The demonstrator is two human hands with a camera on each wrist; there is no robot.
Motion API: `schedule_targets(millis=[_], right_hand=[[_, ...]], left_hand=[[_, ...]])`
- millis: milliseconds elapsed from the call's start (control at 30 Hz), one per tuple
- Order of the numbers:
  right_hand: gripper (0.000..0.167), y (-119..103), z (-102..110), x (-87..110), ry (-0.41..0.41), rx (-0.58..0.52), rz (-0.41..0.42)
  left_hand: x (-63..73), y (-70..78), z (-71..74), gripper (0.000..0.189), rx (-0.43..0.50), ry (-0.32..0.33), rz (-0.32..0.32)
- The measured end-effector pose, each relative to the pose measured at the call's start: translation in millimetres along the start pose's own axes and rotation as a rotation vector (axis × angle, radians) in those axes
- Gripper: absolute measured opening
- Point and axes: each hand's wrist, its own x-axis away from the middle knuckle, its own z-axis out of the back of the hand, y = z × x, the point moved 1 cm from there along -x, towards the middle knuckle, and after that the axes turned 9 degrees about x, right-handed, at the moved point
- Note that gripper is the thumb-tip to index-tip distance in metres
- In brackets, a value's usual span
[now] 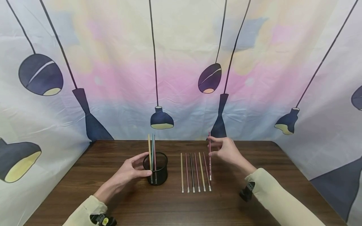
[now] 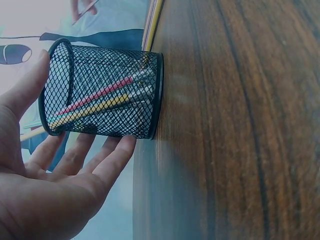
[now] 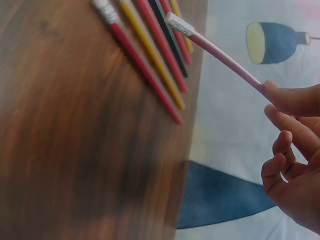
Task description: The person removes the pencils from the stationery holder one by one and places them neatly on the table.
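Note:
My left hand (image 1: pixel 127 172) holds a black mesh pencil cup (image 1: pixel 161 177) at its left side, thumb near the rim and fingers around the far side. A yellow pencil (image 1: pixel 149 146), a teal pencil (image 1: pixel 153 147) and a red pencil (image 1: pixel 155 157) lean in the cup, eraser ends down. Over on the right, my right hand (image 1: pixel 229 153) pinches another red pencil (image 3: pixel 227 61) between thumb and fingertips near its upper end. That pencil is upright in the head view, its white eraser (image 3: pixel 170 20) pointing down, close to the right end of a pencil row.
Between the hands, several pencils lie side by side on the dark wooden table (image 1: pixel 169 210), including a yellow one (image 1: pixel 182 171), a black one (image 1: pixel 192 171) and a tilted red one (image 1: pixel 207 171). A cloth backdrop (image 1: pixel 127 78) with printed lamps hangs behind the table's far edge.

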Motion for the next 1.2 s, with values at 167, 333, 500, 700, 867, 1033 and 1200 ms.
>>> schedule_targets(millis=[167,333,500,700,867,1033,1200], right_hand=[[0.068,12.3,-0.4,6.1,-0.064,-0.009,-0.036],[0.069,19.0,-2.7,10.4,-0.129,0.019,-0.095],[0.069,27.8,-7.1,11.3,-0.179,0.026,-0.086],[0.068,35.6,-12.0,11.5,-0.215,0.014,-0.094],[0.067,35.1,-14.6,10.6,-0.233,0.039,-0.118],[0.065,33.7,-17.8,8.4,-0.252,0.068,-0.123],[0.062,35.9,-21.9,4.3,-0.259,0.104,-0.135]], left_hand=[[1.1,0.9,0.3,0.088,-0.006,0.002,-0.003],[1.1,1.2,0.6,0.087,0.003,-0.004,-0.006],[0.9,0.8,0.3,0.088,0.008,-0.007,-0.006],[0.7,-0.4,0.1,0.088,0.008,-0.01,-0.005],[0.3,-0.3,0.3,0.088,0.012,-0.011,-0.011],[-0.4,0.5,0.2,0.088,0.017,-0.014,-0.015],[-0.6,0.6,0.0,0.088,0.011,-0.013,-0.012]])
